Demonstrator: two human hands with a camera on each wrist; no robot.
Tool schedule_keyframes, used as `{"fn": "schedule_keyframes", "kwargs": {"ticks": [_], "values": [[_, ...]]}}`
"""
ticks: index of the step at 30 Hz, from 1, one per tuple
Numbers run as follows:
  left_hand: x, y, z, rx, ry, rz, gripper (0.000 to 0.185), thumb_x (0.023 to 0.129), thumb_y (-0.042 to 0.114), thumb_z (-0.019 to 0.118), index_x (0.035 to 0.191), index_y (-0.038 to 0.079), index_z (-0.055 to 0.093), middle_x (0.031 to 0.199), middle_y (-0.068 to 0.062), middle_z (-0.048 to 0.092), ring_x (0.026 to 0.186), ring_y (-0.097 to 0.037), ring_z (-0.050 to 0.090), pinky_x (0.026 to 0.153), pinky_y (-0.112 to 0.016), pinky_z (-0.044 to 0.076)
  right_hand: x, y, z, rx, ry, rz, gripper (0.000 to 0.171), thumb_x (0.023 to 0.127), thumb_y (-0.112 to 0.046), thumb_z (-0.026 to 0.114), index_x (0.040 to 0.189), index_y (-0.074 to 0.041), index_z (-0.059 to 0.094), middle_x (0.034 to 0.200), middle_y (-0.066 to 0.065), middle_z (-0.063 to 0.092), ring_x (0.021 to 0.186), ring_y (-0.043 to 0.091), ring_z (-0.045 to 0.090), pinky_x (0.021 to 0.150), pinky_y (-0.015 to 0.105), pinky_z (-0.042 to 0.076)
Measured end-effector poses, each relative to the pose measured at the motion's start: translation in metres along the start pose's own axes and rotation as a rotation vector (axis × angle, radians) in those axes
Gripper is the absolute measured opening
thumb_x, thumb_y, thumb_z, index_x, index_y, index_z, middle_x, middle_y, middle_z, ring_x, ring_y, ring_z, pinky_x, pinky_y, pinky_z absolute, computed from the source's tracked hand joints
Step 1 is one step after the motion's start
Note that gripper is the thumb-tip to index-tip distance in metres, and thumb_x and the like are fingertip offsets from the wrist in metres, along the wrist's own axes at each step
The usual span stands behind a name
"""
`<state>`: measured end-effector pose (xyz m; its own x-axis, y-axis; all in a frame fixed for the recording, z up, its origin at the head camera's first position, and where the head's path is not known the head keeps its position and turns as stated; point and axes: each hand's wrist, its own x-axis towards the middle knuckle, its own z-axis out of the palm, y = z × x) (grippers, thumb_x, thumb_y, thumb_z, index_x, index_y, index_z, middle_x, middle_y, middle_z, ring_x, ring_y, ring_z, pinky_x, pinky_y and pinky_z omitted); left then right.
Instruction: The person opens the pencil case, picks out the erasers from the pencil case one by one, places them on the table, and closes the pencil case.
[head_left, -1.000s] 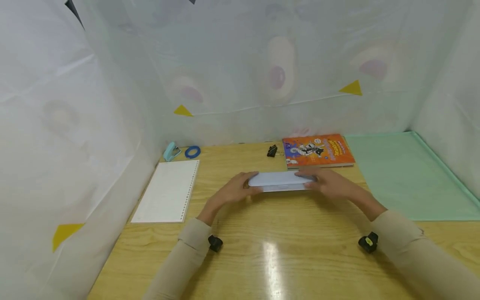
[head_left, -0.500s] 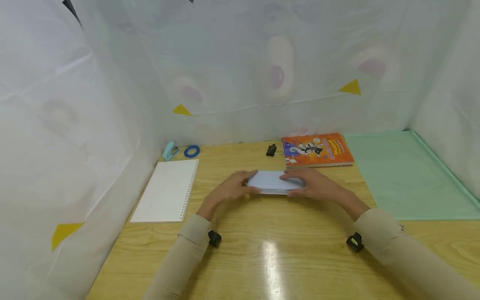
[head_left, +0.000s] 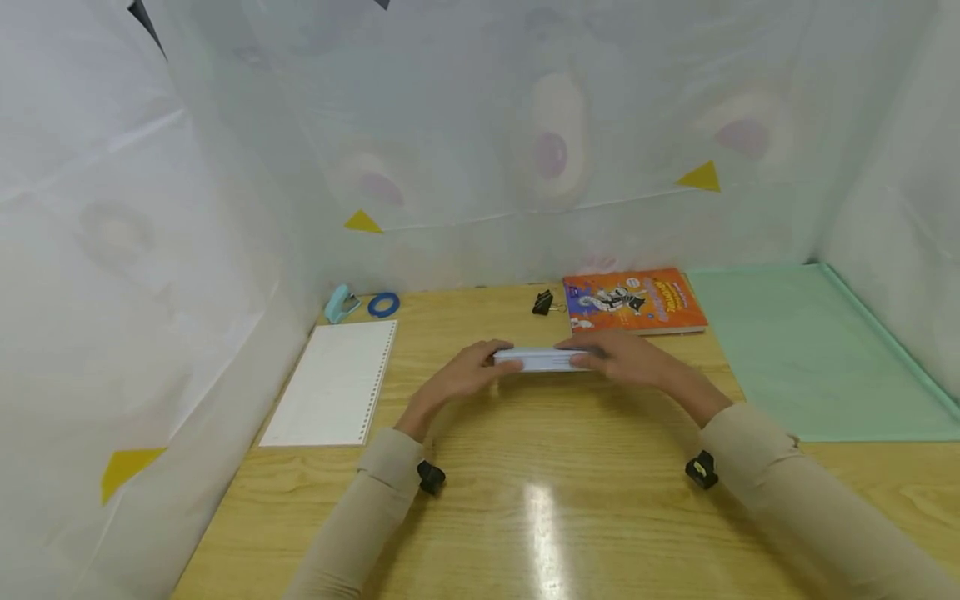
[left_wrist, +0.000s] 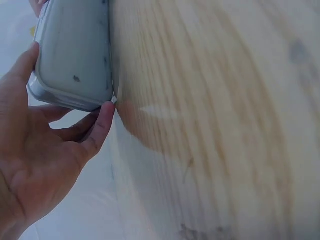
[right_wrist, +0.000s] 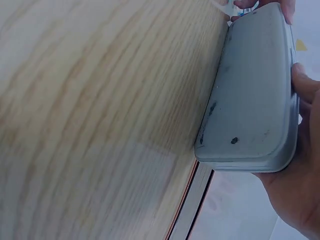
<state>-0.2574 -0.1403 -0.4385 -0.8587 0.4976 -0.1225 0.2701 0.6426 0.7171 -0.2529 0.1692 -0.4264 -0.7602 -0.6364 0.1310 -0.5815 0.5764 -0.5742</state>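
Pale blue-grey, round-cornered oblong case (head_left: pixel 542 362), gripped by the fingers of the left hand (head_left: pixel 463 372) at 9 o'clock and the right hand (head_left: pixel 628 363) at 3 o'clock; whether it touches the yellow wood-grain counter (head_left: pixel 480 483) is unclear. From the case, a black binder clip (head_left: pixel 542 303) lies at 12 o'clock, an orange illustrated book (head_left: pixel 652 305) at 2.

At the head view's centre, a case (head_left: pixel 542 360) is between the left hand (head_left: pixel 461 372), at its left end, and the right hand (head_left: pixel 628 361), at its right. Behind it on the counter (head_left: pixel 480 508), a binder clip (head_left: pixel 543 302) sits left of a book (head_left: pixel 634 300); a mat (head_left: pixel 840 358) lies far right. At left, a stapler or punch (head_left: pixel 341 304) and a ring (head_left: pixel 384 305) lie behind a notepad (head_left: pixel 330 383).
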Motion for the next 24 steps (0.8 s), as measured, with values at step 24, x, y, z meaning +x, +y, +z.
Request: {"fn": "schedule_keyframes", "kwargs": {"ticks": [24], "values": [[-0.0010, 0.0055, 0.0079, -0.025, 0.035, -0.013, 0.067, 0.108, 0.051, 0.051, 0.152, 0.001, 0.048, 0.127, -0.014, 0.057, 0.103, -0.021, 0.054, 0.091, -0.035, 0.046, 0.0037, -0.0015, 0.0055, -0.287, 0.052, -0.154, 0.032, 0.110, -0.026, 0.055, 0.134, -0.008, 0.066, 0.123, 0.009, 0.073, 0.102, 0.026, 0.072, 0.090, 0.048, 0.057]]}}
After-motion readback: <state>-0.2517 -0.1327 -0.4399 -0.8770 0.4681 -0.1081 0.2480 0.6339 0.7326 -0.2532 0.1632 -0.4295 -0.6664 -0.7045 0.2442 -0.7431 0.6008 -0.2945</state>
